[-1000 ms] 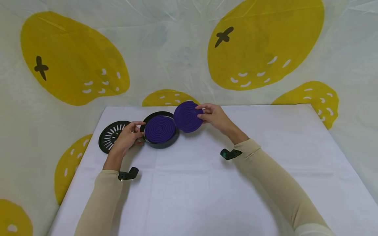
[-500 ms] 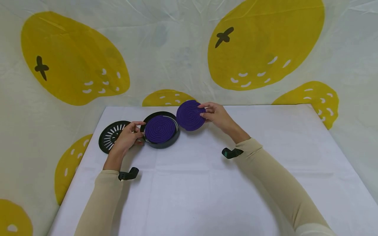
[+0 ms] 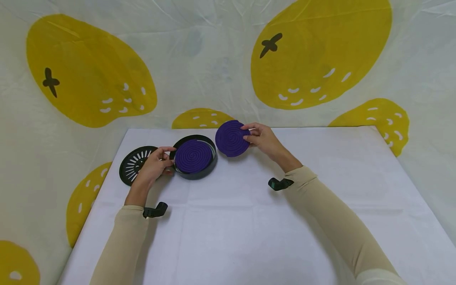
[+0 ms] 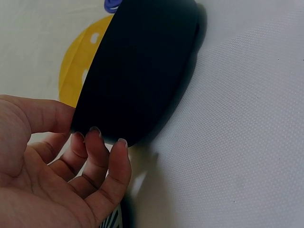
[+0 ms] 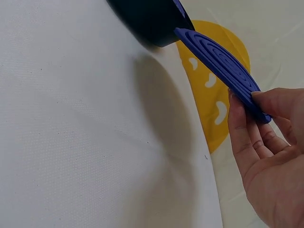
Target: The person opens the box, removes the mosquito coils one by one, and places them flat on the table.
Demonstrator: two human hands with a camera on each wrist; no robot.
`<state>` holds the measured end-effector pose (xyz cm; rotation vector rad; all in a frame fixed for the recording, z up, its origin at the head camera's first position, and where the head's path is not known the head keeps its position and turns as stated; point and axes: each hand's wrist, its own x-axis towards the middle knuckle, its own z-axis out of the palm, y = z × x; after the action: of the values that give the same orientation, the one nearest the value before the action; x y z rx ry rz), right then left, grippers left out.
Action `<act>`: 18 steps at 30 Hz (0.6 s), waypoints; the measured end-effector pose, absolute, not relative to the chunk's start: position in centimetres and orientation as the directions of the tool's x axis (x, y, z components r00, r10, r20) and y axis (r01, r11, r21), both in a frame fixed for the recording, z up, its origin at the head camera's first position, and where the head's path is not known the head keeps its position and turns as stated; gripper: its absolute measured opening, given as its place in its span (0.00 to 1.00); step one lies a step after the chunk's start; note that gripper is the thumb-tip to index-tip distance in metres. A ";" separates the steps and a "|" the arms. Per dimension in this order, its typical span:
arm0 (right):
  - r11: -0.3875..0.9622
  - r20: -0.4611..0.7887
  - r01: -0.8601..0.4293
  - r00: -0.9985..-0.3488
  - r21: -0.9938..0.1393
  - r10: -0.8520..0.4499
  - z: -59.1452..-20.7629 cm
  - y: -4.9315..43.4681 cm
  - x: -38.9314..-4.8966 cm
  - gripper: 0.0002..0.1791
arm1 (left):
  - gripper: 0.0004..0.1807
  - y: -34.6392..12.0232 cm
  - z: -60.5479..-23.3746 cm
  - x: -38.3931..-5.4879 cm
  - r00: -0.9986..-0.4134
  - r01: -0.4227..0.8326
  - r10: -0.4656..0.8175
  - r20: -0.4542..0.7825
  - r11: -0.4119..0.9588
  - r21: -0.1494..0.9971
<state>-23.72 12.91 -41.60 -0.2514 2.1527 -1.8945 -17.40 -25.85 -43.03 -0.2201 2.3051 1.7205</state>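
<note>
My right hand (image 3: pixel 265 139) pinches a purple mosquito coil (image 3: pixel 230 138) at its right edge, thumb on one face and fingers on the other. In the right wrist view this coil (image 5: pixel 218 64) is held tilted above the table, its far edge close to the round black case (image 5: pixel 147 23). A second purple coil (image 3: pixel 193 156) lies in that case, which stands on the table in the head view. My left hand (image 3: pixel 153 165) holds the left side of the case; in the left wrist view, thumb and fingertips meet at its dark wall (image 4: pixel 137 71).
A black lid (image 3: pixel 129 168) with radiating slots lies left of the case, partly hidden behind my left hand. The white-covered table (image 3: pixel 242 229) meets a hanging cloth (image 3: pixel 210 59) with yellow fruit prints at its back edge.
My right hand has moved slightly right and away with its coil, which no longer overlaps the case's rim in the head view. The left hand has kept its place.
</note>
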 end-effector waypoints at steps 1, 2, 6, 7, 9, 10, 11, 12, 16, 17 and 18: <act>0.134 -0.083 0.045 -0.951 -0.990 -0.299 -41.6 12.9 -23.7 0.21 | 0.28 -25.8 -43.0 -17.4 -0.955 -0.272 0.033 -0.293 0.289 0.918; 0.137 -0.084 0.045 -0.951 -0.990 -0.298 -41.7 12.9 -23.8 0.21 | 0.28 -25.8 -43.0 -17.4 -0.955 -0.273 0.033 -0.294 0.288 0.918; 0.144 -0.082 0.040 -0.952 -0.989 -0.295 -41.9 13.0 -24.0 0.21 | 0.29 -25.8 -42.9 -17.4 -0.954 -0.274 0.037 -0.296 0.288 0.918; 0.146 -0.081 0.039 -0.953 -0.988 -0.293 -42.0 13.0 -24.0 0.21 | 0.29 -25.8 -43.0 -17.4 -0.954 -0.274 0.038 -0.296 0.287 0.918; 0.150 -0.079 0.037 -0.953 -0.988 -0.292 -42.2 13.0 -24.2 0.20 | 0.29 -25.8 -43.0 -17.4 -0.954 -0.274 0.038 -0.297 0.289 0.917; 0.153 -0.079 0.036 -0.953 -0.988 -0.292 -42.2 13.0 -24.2 0.20 | 0.30 -25.8 -43.0 -17.4 -0.954 -0.274 0.039 -0.297 0.290 0.917; 0.155 -0.080 0.036 -0.953 -0.987 -0.291 -42.3 13.0 -24.3 0.20 | 0.30 -25.8 -43.1 -17.4 -0.954 -0.274 0.039 -0.298 0.291 0.917; 0.157 -0.081 0.035 -0.953 -0.987 -0.292 -42.4 13.0 -24.4 0.20 | 0.30 -25.9 -43.1 -17.4 -0.954 -0.274 0.039 -0.297 0.291 0.917; 0.168 -0.082 0.033 -0.952 -0.985 -0.294 -42.6 13.1 -24.6 0.20 | 0.29 -25.9 -43.2 -17.5 -0.954 -0.272 0.039 -0.296 0.294 0.916; 0.170 -0.083 0.033 -0.952 -0.985 -0.295 -42.7 13.2 -24.6 0.20 | 0.29 -25.9 -43.2 -17.5 -0.955 -0.271 0.039 -0.295 0.294 0.917; 0.175 -0.084 0.033 -0.952 -0.984 -0.294 -42.8 13.2 -24.7 0.20 | 0.29 -25.9 -43.2 -17.6 -0.955 -0.270 0.040 -0.294 0.294 0.917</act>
<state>-24.65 13.20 -42.75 -0.2517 2.1975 -1.8511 -17.57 -25.92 -43.16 -0.2105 2.3038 1.7123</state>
